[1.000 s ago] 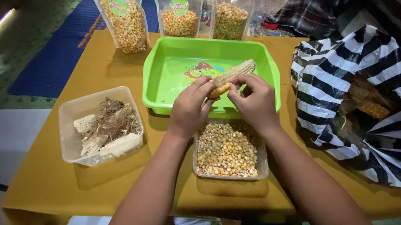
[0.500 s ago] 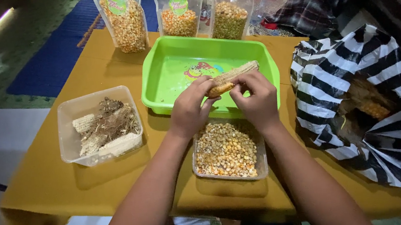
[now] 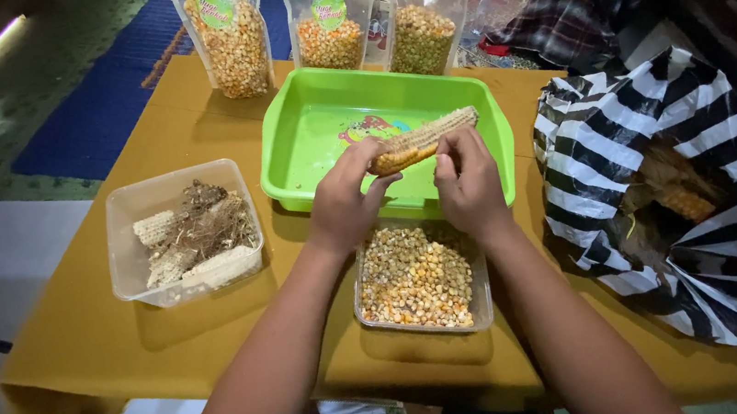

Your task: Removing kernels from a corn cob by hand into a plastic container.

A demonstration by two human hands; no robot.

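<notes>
Centrally, a corn cob (image 3: 424,139) is clamped between the left hand (image 3: 345,205) and right hand (image 3: 470,188), held tilted over the green tray (image 3: 312,116). At 3 o'clock a black-and-white striped bag (image 3: 657,137) is slumped open. At 12 o'clock three clear kernel pouches (image 3: 231,38) with round green labels are stood. A kernel tub (image 3: 418,280) is set below the hands, near the table's front edge; a cob tub (image 3: 184,233) sits at 9 o'clock.

Three clear stand-up pouches of kernels in a row along the far edge of the worktop (image 3: 79,342), behind the green tray (image 3: 290,165): left pouch (image 3: 231,52) pale yellow, middle pouch (image 3: 329,43) orange-yellow, right pouch (image 3: 421,39) dull greenish-yellow. Round green label (image 3: 216,9) on the left pouch, another round green label (image 3: 328,10) on the middle. Colourful sticker (image 3: 369,130) on the tray floor, partly hidden.
</notes>
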